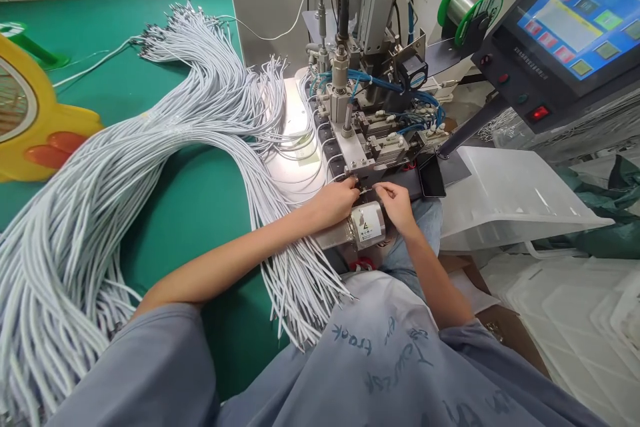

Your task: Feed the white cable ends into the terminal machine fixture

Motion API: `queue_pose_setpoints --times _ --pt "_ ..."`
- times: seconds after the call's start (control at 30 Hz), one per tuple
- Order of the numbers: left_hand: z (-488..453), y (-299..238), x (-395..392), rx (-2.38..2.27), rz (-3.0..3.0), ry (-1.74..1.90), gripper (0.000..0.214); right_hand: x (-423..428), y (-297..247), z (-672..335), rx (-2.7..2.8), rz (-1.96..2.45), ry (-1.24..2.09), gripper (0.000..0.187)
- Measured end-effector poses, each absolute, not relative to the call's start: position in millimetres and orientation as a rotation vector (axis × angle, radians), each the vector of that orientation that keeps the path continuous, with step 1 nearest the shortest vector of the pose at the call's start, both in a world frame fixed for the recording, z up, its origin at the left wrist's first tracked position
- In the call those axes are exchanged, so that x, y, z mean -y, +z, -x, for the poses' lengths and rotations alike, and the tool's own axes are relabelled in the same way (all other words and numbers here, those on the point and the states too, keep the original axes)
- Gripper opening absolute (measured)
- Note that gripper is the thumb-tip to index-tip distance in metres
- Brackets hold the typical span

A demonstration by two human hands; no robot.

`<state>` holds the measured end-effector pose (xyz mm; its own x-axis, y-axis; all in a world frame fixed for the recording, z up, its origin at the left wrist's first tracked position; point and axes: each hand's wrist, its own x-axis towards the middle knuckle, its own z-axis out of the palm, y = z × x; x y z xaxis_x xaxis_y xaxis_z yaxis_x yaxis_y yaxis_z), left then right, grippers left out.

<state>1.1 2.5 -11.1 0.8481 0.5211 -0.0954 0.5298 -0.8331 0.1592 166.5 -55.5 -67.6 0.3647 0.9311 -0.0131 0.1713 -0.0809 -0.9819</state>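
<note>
My left hand (336,203) is closed at the front edge of the bench machine (357,147), its fingertips beside the small metal parts there. What it pinches is hidden. Just to the right, my right hand (396,205) has thumb and forefinger pinched together, and whatever is between them is too small to name. White cables (335,177) lie side by side in the machine's feed slots, left of my fingers. Below both hands sits a silver motor cylinder (369,223) with a white label. A large bundle of white cables (200,127) passes under my left forearm.
The green mat (200,227) covers the table at left, with a yellow toy-like fan (45,113) on it. A wire spool (463,7) and touchscreen (585,13) stand at right. A translucent plastic tray (520,190) slopes beside the machine.
</note>
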Motion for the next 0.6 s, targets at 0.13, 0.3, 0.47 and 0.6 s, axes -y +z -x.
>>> queue_pose_setpoints --times 0.13,0.3,0.47,0.6 --pt "-2.3 -15.4 -3.3 -0.836 -2.833 -0.097 0.027 49.5 -70.9 -166.2 0.980 1.502 1.013 0.022" --pt "-0.3 -18.8 -5.7 -0.821 -2.837 -0.039 0.028 46.9 -68.3 -160.8 0.936 1.488 1.081 0.018" --pt "3.3 -17.7 -7.0 -0.725 -2.901 -0.089 0.036 43.6 -65.3 -159.6 0.944 1.478 1.119 0.018" --pt "3.8 -14.1 -8.0 -0.681 -2.924 -0.138 0.037 42.1 -65.7 -161.3 0.963 1.492 1.157 0.019"
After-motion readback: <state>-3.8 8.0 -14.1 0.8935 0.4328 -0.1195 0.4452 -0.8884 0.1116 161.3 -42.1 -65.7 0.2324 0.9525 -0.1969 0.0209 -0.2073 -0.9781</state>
